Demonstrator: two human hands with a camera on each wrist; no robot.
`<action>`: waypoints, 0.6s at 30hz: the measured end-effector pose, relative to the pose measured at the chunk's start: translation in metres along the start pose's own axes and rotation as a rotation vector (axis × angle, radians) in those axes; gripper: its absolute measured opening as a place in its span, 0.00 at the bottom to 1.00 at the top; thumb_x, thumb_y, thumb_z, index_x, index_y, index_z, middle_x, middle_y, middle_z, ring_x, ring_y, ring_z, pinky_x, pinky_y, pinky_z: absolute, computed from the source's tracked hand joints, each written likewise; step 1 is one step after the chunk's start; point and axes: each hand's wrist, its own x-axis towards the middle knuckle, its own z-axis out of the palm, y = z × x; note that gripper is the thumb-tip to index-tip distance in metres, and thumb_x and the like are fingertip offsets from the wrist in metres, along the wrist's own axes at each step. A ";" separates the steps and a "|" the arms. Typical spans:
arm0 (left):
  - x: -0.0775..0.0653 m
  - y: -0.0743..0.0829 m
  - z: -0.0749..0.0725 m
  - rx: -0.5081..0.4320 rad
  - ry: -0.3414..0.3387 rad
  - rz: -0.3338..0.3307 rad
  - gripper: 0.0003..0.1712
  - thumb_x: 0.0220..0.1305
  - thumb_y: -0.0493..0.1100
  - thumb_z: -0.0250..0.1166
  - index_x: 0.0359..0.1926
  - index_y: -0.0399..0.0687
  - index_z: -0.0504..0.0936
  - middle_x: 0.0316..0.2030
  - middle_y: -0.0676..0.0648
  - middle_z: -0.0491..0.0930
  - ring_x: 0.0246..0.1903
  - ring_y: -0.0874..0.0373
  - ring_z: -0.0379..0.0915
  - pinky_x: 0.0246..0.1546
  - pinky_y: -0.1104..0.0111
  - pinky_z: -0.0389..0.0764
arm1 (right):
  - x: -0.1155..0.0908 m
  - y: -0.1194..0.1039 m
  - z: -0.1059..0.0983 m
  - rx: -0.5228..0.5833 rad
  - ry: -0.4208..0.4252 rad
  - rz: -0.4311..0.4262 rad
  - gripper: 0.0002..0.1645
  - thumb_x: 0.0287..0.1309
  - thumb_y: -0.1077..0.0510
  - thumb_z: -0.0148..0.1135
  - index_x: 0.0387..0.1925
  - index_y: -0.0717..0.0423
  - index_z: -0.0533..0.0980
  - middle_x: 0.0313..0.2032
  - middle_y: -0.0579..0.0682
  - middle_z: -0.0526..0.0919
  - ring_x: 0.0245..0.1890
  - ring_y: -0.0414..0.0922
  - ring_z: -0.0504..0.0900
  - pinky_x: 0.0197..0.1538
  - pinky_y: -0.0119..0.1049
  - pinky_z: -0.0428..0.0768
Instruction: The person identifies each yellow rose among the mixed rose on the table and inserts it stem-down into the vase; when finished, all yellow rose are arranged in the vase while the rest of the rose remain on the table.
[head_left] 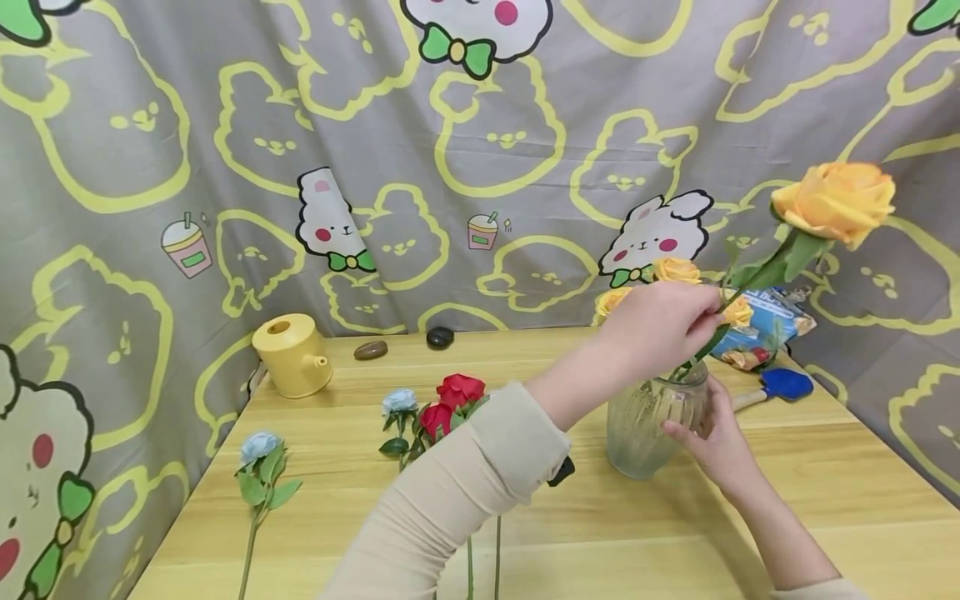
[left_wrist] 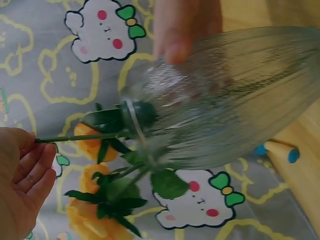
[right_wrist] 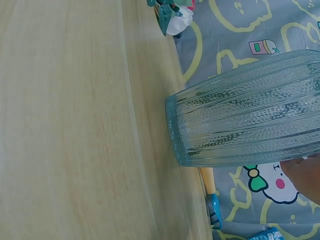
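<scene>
My left hand pinches the green stem of a yellow rose above the mouth of a ribbed glass vase. In the left wrist view, the stem runs from the fingertips of my left hand to beside the vase rim. My right hand grips the vase near its top, thumb in front. Other yellow roses lean out of the mouth, partly hidden behind my left hand in the head view. The vase also fills the right side of the right wrist view.
Red roses and a blue rose lie mid-table, partly behind my left sleeve. Another blue rose lies left, near a yellow watering can. Two stones sit at the back. A blue shovel and blue package are right.
</scene>
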 end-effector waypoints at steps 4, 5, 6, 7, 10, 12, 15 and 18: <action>-0.005 -0.005 0.014 0.006 -0.020 -0.020 0.09 0.65 0.46 0.52 0.29 0.53 0.74 0.20 0.59 0.68 0.20 0.69 0.63 0.24 0.80 0.63 | 0.001 0.001 0.000 0.014 0.004 -0.013 0.47 0.56 0.72 0.54 0.67 0.48 0.40 0.61 0.51 0.49 0.58 0.31 0.55 0.51 0.17 0.58; -0.007 -0.006 0.018 0.005 -0.021 -0.023 0.09 0.65 0.46 0.52 0.29 0.53 0.74 0.20 0.59 0.69 0.20 0.69 0.63 0.24 0.80 0.63 | 0.000 0.001 0.000 0.017 0.005 -0.014 0.47 0.56 0.72 0.54 0.67 0.48 0.40 0.61 0.51 0.49 0.58 0.31 0.55 0.51 0.17 0.58; -0.008 -0.007 0.020 0.000 -0.026 -0.029 0.09 0.65 0.46 0.52 0.29 0.53 0.75 0.20 0.60 0.69 0.20 0.69 0.63 0.24 0.80 0.63 | 0.000 0.001 0.000 0.018 0.006 -0.015 0.47 0.56 0.72 0.53 0.67 0.48 0.40 0.61 0.51 0.49 0.58 0.31 0.55 0.51 0.16 0.58; -0.009 -0.009 0.023 -0.001 -0.031 -0.033 0.09 0.65 0.45 0.52 0.29 0.53 0.75 0.20 0.60 0.69 0.20 0.70 0.64 0.25 0.80 0.63 | 0.000 0.001 0.001 0.018 0.006 -0.017 0.47 0.56 0.72 0.53 0.67 0.48 0.40 0.61 0.50 0.49 0.58 0.31 0.54 0.51 0.16 0.57; -0.014 -0.011 0.030 0.000 -0.049 -0.052 0.08 0.64 0.45 0.53 0.30 0.53 0.78 0.21 0.60 0.71 0.20 0.71 0.65 0.26 0.81 0.65 | -0.001 -0.001 0.002 0.041 0.009 -0.028 0.47 0.55 0.73 0.53 0.67 0.50 0.40 0.61 0.48 0.50 0.59 0.31 0.55 0.52 0.17 0.58; -0.016 -0.013 0.035 0.006 -0.066 -0.067 0.08 0.64 0.45 0.53 0.30 0.53 0.78 0.20 0.61 0.71 0.20 0.71 0.65 0.25 0.80 0.65 | -0.001 -0.001 0.002 0.056 0.013 -0.040 0.47 0.55 0.74 0.53 0.67 0.51 0.40 0.61 0.47 0.51 0.58 0.31 0.55 0.52 0.17 0.58; -0.018 -0.014 0.041 0.009 -0.105 -0.096 0.09 0.63 0.45 0.54 0.27 0.55 0.75 0.18 0.60 0.70 0.18 0.70 0.63 0.23 0.80 0.64 | -0.001 -0.001 0.003 0.067 0.018 -0.049 0.46 0.54 0.75 0.53 0.67 0.52 0.41 0.61 0.45 0.51 0.58 0.31 0.56 0.52 0.17 0.58; -0.019 -0.015 0.046 -0.005 -0.153 -0.127 0.10 0.62 0.44 0.55 0.23 0.55 0.71 0.16 0.59 0.69 0.18 0.69 0.61 0.21 0.79 0.62 | -0.001 0.000 0.004 0.061 0.024 -0.048 0.46 0.54 0.75 0.53 0.67 0.51 0.41 0.61 0.46 0.51 0.59 0.31 0.55 0.52 0.17 0.58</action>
